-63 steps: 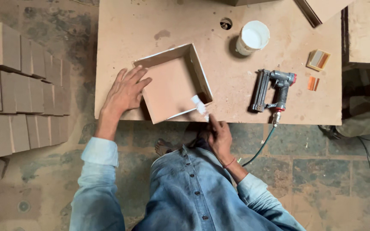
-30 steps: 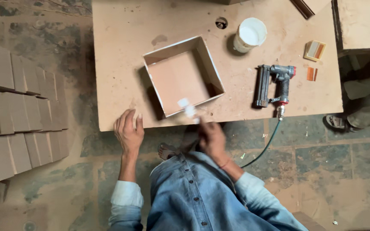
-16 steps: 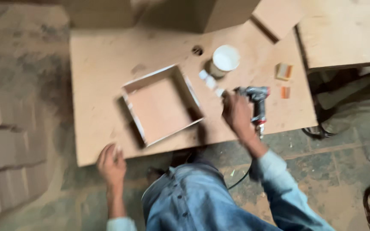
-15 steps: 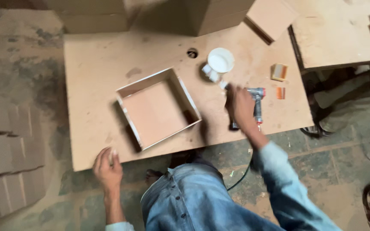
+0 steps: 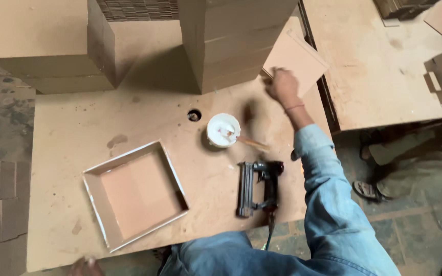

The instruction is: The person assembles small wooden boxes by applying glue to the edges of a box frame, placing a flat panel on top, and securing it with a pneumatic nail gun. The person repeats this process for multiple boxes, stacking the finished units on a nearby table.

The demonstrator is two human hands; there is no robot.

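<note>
1. Head view: brown fibreboard worktable fills the middle of the frame, with a rough concrete floor at the left and lower right and a second board-topped bench at the upper right.
2. Tall stacks of brown boards stand along the table's far edge at the top.
3. Right hand is stretched to the upper centre-right and rests on the near edge of a square flat brown panel leaning beside the stacks; the fingers appear curled onto that edge, though blur keeps the grip from being told for certain.
4. Left hand is only glimpsed at the bottom left edge, off the table; its grip cannot be told.
5. Open square brown tray with pale glued rims lies at the lower left, well apart from the panel.
6. Small white glue cup with a brush and a black pneumatic nail gun lie between.
7. As a judgement, the panel is best gripped firmly by its edge and lifted clear of the cup.
</note>
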